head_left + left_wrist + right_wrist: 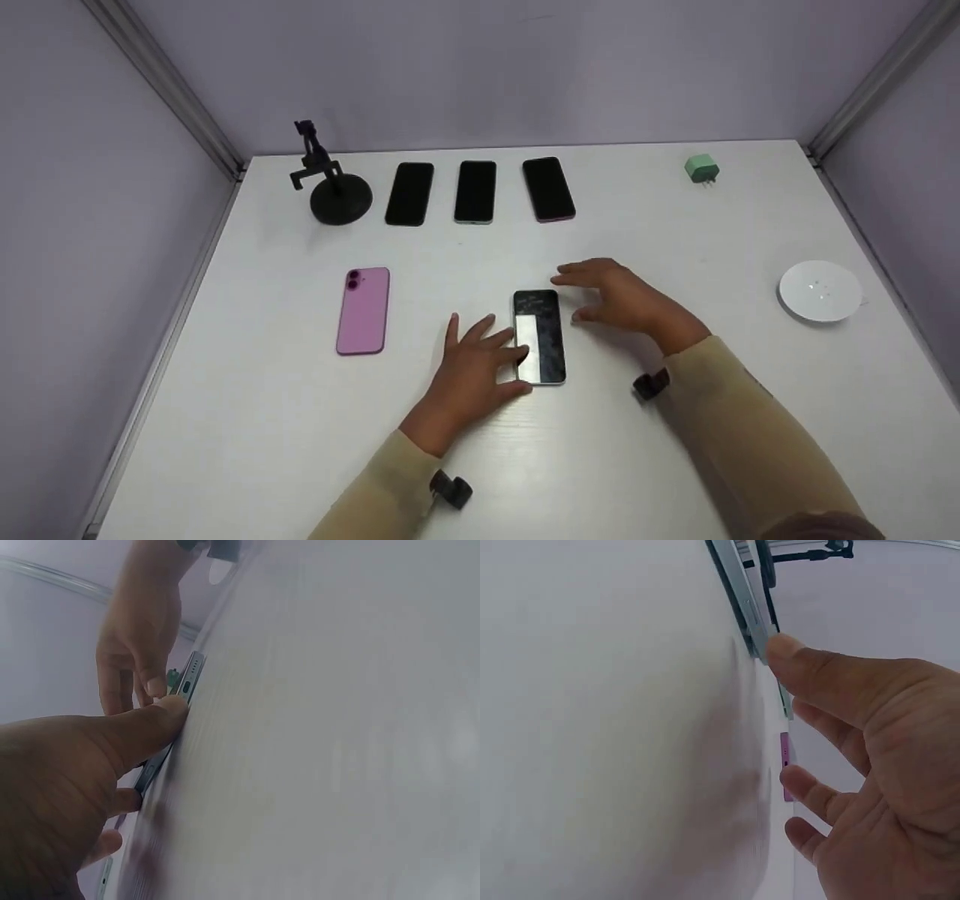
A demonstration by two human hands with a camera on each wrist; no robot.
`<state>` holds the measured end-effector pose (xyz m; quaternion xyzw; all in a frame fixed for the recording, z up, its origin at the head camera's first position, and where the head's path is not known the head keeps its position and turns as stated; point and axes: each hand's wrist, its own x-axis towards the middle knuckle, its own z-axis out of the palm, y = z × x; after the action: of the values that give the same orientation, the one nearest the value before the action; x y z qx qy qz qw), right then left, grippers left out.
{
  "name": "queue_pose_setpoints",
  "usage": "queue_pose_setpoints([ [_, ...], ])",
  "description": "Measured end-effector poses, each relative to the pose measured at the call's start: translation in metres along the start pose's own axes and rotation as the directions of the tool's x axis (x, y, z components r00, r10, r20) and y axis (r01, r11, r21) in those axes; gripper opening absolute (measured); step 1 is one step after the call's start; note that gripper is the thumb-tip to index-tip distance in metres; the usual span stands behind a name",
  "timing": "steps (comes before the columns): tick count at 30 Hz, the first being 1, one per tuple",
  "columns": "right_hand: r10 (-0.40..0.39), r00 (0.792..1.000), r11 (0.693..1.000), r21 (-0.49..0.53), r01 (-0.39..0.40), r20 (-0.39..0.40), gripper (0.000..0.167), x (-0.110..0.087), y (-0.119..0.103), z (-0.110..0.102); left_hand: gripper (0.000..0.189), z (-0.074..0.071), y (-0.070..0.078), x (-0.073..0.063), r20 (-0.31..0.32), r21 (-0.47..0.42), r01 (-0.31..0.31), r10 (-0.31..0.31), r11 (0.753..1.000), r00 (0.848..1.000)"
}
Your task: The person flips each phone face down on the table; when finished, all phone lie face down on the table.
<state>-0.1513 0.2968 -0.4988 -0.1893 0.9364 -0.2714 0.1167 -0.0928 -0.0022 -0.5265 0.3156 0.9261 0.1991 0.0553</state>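
Observation:
A smartphone [551,337] lies screen up on the white table, its dark glass catching a bright reflection. At its left side my left hand [472,375] has its fingers spread, the thumb by the lower left corner and one finger over the glass. In the left wrist view the left thumb [161,720] touches the phone's bottom edge [193,676], beside the port. My right hand [626,300] hovers just off the phone's upper right side, fingers apart and holding nothing. The right wrist view shows the right thumb [810,664] overlapping the phone's end [739,600].
Left of the hands lies a pink smartphone [364,311], back up. Along the far side are a black phone stand [341,199] and three dark-screened phones [409,193]. A green plug adapter [702,169] sits far right; a white dish [817,292] with small bits stands at right.

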Motion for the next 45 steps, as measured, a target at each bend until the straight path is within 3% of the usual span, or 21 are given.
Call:
queue_pose_setpoints([
  [3, 0.046, 0.997, 0.998, -0.04, -0.043, 0.069, 0.067, 0.012, 0.002, 0.002, 0.055, 0.002, -0.001, -0.001, 0.009, -0.024, 0.003, -0.002, 1.0, 1.0],
  [7, 0.09, 0.993, 0.995, -0.059, -0.086, 0.078, 0.063, 0.019, 0.004, 0.005, 0.054, 0.001, 0.0, 0.001, 0.008, -0.044, -0.001, 0.001, 0.999, 1.0],
  [15, 0.034, 0.998, 0.999, -0.007, -0.034, 0.046, 0.06, 0.025, 0.009, 0.009, 0.059, -0.003, -0.005, 0.0, 0.036, -0.034, 0.01, -0.009, 0.999, 0.999],
  [20, -0.01, 0.999, 1.0, 0.014, 0.009, 0.037, 0.058, 0.026, 0.01, 0.01, 0.062, -0.007, -0.011, -0.002, 0.043, -0.013, -0.014, 0.015, 1.0, 0.999],
  [29, -0.104, 0.995, 0.983, 0.15, 0.105, -0.013, 0.058, 0.029, 0.011, 0.011, 0.064, -0.01, -0.017, -0.009, 0.04, -0.099, -0.011, 0.015, 0.995, 0.999],
  [36, -0.025, 0.999, 0.956, 0.294, 0.013, 0.037, 0.058, 0.035, 0.0, 0.01, 0.063, -0.009, -0.023, -0.014, 0.011, -0.149, -0.013, 0.014, 0.989, 1.0],
  [45, -0.037, 0.999, 0.919, 0.394, 0.023, 0.029, 0.05, 0.044, -0.008, 0.012, 0.064, -0.011, -0.023, -0.021, -0.048, -0.143, -0.039, 0.032, 0.989, 0.998],
])
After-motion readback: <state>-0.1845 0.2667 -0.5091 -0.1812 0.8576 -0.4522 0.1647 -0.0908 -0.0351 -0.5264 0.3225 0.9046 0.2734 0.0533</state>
